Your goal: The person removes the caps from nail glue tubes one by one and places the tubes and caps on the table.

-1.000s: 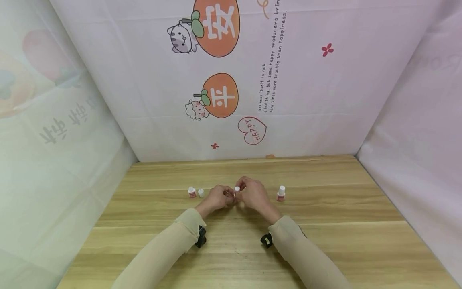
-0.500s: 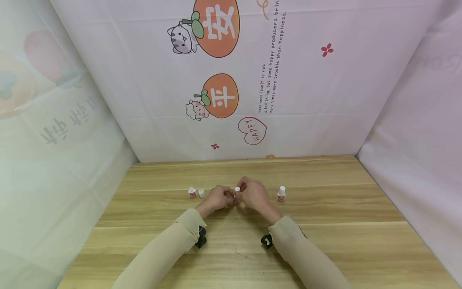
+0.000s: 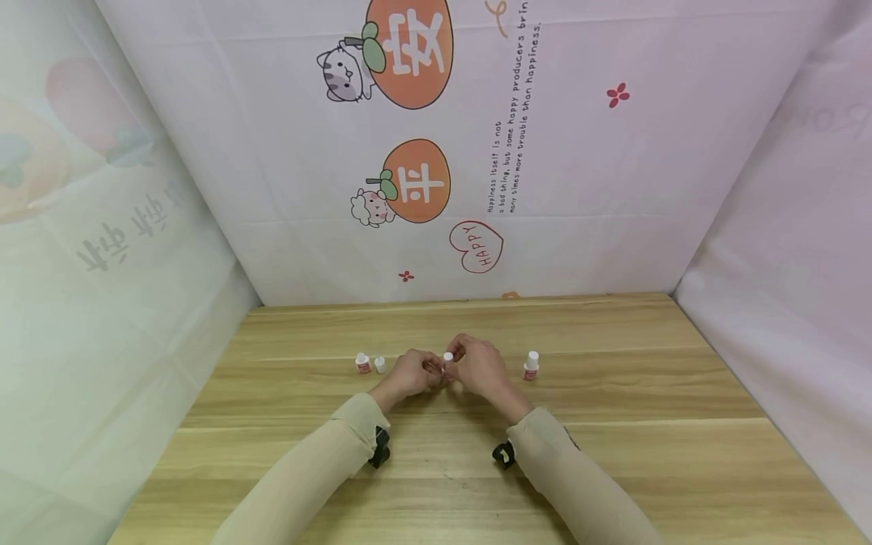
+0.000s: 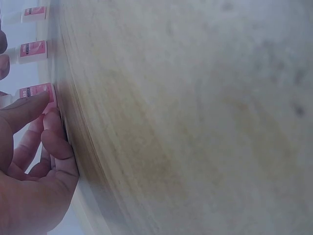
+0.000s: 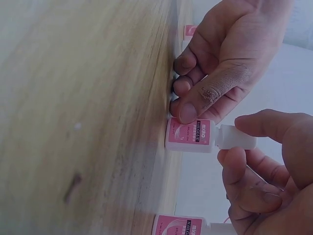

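A small nail glue bottle (image 5: 190,135) with a pink label stands upright on the table between the hands. My left hand (image 3: 413,371) pinches its body low down, near the table, with thumb and fingers. The white cap (image 5: 238,137) on top is gripped by the thumb and fingers of my right hand (image 3: 479,367). In the left wrist view the left thumb crosses the label of the same bottle, and right fingertips (image 4: 3,66) show at the edge. From the head view, most of the bottle is hidden behind the fingers, with only the cap top showing.
Left of the hands stands another nail glue bottle (image 3: 362,364), with a loose white cap (image 3: 380,365) beside it. A capped bottle (image 3: 530,366) stands to the right. Two more labelled bottles (image 4: 33,50) line up beyond the held one in the left wrist view. Printed cloth (image 3: 579,189) walls the table.
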A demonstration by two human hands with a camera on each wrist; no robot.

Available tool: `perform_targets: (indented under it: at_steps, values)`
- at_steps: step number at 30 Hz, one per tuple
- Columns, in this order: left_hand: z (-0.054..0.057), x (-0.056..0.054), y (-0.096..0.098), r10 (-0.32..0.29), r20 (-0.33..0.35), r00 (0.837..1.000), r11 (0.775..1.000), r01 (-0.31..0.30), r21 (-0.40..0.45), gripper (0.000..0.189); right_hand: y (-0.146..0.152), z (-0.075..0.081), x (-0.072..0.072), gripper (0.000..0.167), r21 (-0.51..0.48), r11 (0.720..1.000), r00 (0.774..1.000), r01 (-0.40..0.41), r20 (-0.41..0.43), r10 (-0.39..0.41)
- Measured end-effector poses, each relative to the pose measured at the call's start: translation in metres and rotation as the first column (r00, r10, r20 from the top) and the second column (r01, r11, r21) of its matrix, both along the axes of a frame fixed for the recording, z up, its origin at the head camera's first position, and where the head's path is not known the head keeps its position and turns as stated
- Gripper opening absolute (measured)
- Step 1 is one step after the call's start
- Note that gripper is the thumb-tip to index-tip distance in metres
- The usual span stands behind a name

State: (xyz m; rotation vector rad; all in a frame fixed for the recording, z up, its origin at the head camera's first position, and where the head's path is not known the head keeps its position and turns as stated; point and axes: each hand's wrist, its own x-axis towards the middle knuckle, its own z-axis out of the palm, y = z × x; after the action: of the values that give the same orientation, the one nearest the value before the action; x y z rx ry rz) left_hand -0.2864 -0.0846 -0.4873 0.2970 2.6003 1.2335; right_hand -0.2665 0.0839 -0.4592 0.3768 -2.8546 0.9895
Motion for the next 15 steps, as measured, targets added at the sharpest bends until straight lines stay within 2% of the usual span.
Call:
perform_targets:
  at_steps: [6,15]
  values:
    - [-0.0001,0.0005,0.0002,-0.006,0.003,1.0,1.0,0.006,-0.003,0.019,0.0002,-0.0012,-0.0006,0.014,0.016,1.0,1.0,-0.023,-0.021,0.023]
    - [-0.0017,-0.0011,0.0001,-0.007,-0.01,1.0,1.0,0.007,-0.019,0.023,0.0,-0.0021,-0.0022,0.016,-0.009,1.0,1.0,0.002,-0.001,-0.002]
